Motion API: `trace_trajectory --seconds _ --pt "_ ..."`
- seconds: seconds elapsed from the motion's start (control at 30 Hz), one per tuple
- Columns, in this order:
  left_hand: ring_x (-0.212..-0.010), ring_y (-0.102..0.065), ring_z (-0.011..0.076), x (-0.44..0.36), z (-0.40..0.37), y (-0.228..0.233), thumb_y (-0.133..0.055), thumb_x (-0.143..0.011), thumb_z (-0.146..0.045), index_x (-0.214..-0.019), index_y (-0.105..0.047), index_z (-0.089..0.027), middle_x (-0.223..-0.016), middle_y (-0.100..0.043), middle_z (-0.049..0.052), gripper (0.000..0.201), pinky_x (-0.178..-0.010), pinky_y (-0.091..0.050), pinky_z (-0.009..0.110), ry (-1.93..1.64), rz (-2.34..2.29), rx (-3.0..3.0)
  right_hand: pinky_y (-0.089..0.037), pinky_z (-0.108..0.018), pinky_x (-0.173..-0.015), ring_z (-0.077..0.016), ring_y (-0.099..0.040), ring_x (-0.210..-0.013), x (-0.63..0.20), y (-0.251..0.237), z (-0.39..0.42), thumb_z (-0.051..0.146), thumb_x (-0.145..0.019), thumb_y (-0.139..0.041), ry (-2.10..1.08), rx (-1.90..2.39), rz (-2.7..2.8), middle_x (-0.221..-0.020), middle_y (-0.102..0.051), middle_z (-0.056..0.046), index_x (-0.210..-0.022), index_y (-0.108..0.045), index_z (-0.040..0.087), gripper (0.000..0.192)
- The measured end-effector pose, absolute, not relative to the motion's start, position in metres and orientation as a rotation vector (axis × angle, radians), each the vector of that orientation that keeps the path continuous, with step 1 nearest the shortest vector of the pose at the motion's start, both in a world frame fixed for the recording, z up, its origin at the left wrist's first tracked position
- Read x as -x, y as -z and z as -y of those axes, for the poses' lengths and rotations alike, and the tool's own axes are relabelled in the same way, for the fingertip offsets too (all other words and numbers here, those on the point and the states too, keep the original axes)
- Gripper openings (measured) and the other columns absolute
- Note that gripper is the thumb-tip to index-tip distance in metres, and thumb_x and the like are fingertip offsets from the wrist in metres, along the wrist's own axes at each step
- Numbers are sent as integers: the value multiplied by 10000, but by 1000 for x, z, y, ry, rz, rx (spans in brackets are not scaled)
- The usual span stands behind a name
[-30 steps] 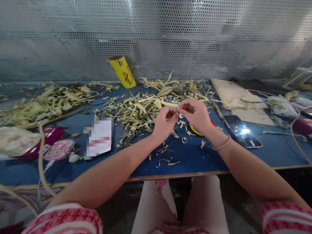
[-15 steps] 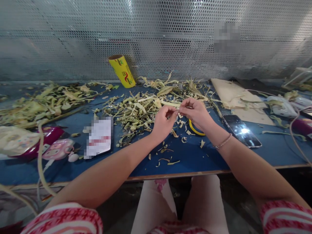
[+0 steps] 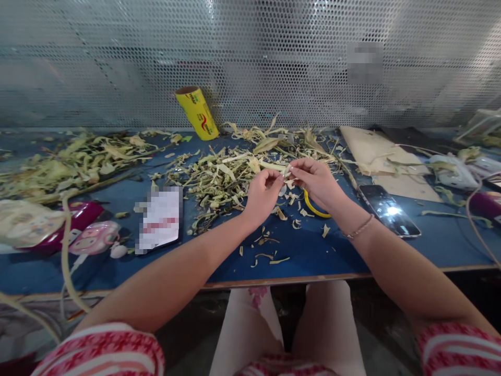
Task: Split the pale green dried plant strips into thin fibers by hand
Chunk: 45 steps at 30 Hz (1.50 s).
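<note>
Pale green and straw-coloured, a small strip of plant husk [image 3: 288, 173] sits pinched between my two hands above the blue tabletop [image 3: 313, 250]. My left hand [image 3: 263, 194] has its fingers curled in, thumb and fingertips closed on the near end of the strip. My right hand [image 3: 318, 180] meets it from the other side, fingers bent and tips pressed on the same piece, so both hands touch at the fingertips. A thin bracelet [image 3: 359, 228] circles my right wrist.

Just behind my hands lies a heap of shredded husks and stalks [image 3: 219, 180], spreading across the middle of the table. Small loose scraps [image 3: 270, 250] are scattered on the blue surface below my hands. A yellow ring [image 3: 313, 209] lies flat on the table, partly hidden under my right hand. To the right of it rests a dark phone [image 3: 387, 210] with light glaring on its screen, and beyond that a sheet of brown cardboard [image 3: 376, 154].

On the left lies another phone [image 3: 159, 219], and further left a pink case [image 3: 96, 237] and a second heap of husks [image 3: 70, 164]. A yellow roll [image 3: 197, 113] leans against the perforated metal screen [image 3: 274, 57] at the back.
</note>
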<state>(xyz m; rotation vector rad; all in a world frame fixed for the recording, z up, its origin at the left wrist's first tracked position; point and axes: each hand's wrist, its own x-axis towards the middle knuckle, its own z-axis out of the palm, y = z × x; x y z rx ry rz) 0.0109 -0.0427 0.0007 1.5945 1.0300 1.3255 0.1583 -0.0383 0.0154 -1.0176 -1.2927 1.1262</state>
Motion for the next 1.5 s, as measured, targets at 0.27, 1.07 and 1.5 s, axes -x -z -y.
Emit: trace_trajectory --seconds 0.27,1.07,1.5 --pt "-677 -601 134 -12 41 0 -554 -849 -271 -735 -569 -180 -671 -613 12 147 -693 -474 290 -1270 -1024 -1461 -459 -309 -707 -135 -557 -765 -166 -15 36 207 -823 -591 -608 995 1741 -817 -618 -21 -831 -667 200 76" --pt "-694 -608 137 -13 47 -3 -572 -831 -256 -757 -586 -171 -716 -655 23 113 -707 -485 286 -1231 -968 -1585 -525 -346 -706 -143 -597 -706 -174 -17 31 355 -717 -735 -819 1008 1750 -776 -659 -30 -876 -722 197 224" --pt "-740 -633 139 -12 43 -2 -536 -857 -253 -764 -592 -176 -746 -652 24 133 -772 -518 308 -1274 -959 -1457 -518 -313 -685 -129 -584 -713 -167 -13 35 420 -744 -709 -894 1004 1667 -794 -625 -16 -888 -640 197 275"
